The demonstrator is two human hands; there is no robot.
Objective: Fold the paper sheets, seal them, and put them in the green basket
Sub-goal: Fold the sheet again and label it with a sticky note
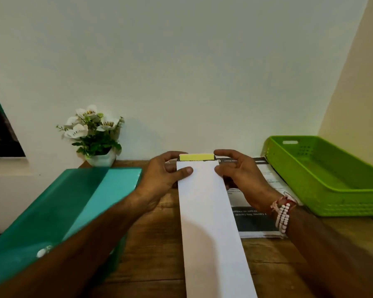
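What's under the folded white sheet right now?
A stack of printed sheets sticks out from under the folded white sheet on its right, on the wooden table. How far the stack runs beneath is covered.

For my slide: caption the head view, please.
Left hand and right hand pinch the folded paper near a yellow strip.

Surface: wooden table (151, 250) | left of left hand (162, 175): teal box (52, 211), under that forearm | far-left, at wall: white flower pot (100, 159) | between hands: long white folded sheet (209, 222), far end pinched by both | under right hand (239, 171): printed paper stack (256, 222) | right of it: green basket (342, 209), just beside stack
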